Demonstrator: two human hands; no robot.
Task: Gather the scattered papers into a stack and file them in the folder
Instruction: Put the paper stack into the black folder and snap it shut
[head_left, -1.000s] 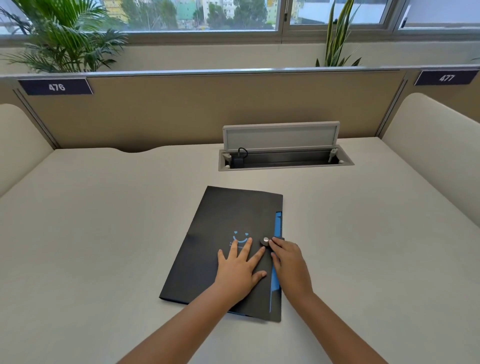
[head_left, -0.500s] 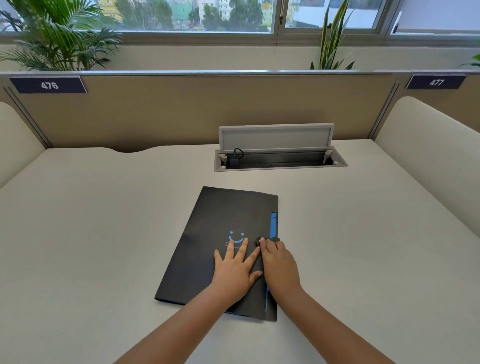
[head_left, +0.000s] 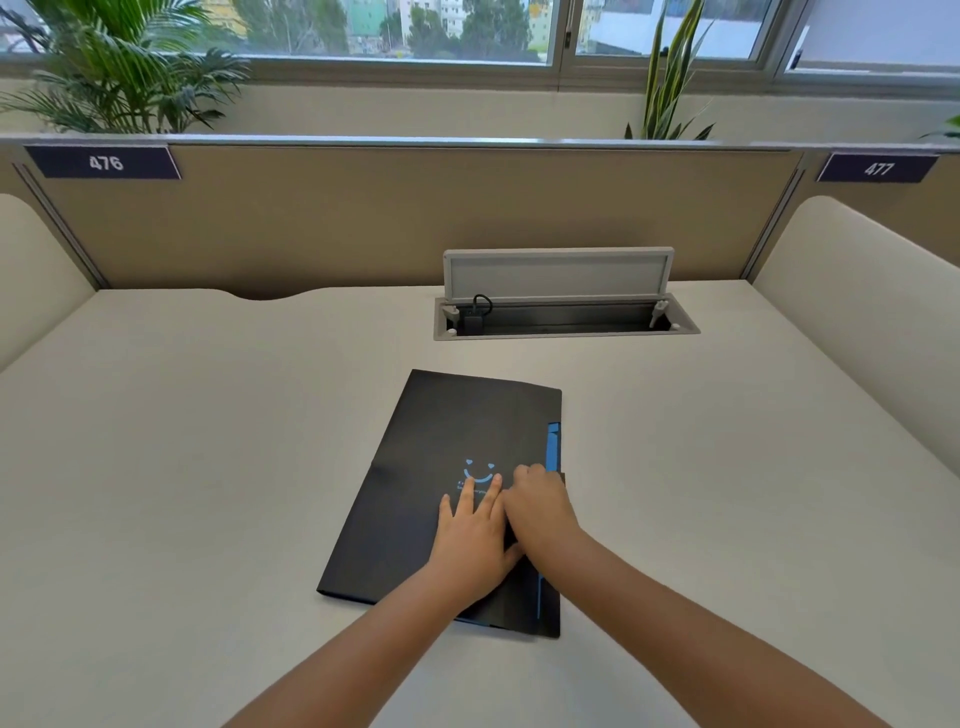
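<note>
A closed black folder (head_left: 457, 467) lies flat on the table (head_left: 208, 467) at the lower centre of the frame, a blue smiley printed on its cover and a blue strip showing along its right edge. No loose papers are in sight; presumably they are already inside. The left hand (head_left: 475, 540) lies spread and flat on the cover with straight fingers, pinning it down. The right hand (head_left: 540, 506) sits just beside it, overlapping it slightly, its fingers curled down over the folder's right edge where a closure would be; whether they pinch anything or merely press is hidden by the hand itself, so I cannot tell.

The likely step is fastening the flap. The risk is a snap that does not seat: if the press lands off-centre, the flap could spring open. The folder may also skid on the smooth table if the left hand lifts too soon.

At the upper centre, an open cable tray (head_left: 566, 322) is set into the table.
</note>
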